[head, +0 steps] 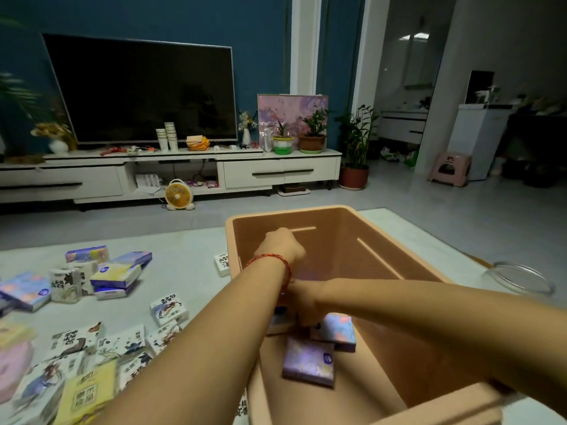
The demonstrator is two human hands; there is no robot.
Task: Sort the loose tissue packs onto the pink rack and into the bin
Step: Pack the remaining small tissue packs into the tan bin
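Tissue pack (308, 361) lies flat in the bin (399, 256), slightly skewed, just nearside of our right hand (302, 308); we cannot tell its grip.

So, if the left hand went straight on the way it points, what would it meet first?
Probably the far wall of the bin, just ahead of the left hand; depth is unclear.

Wears a thin red braided cord bracelet (270, 261) around the left wrist, just behind the left hand (280, 244). Shows both forearms (199, 332) bare to the frame's edge. Right hand (302, 305) ungloved, slightly blurred.
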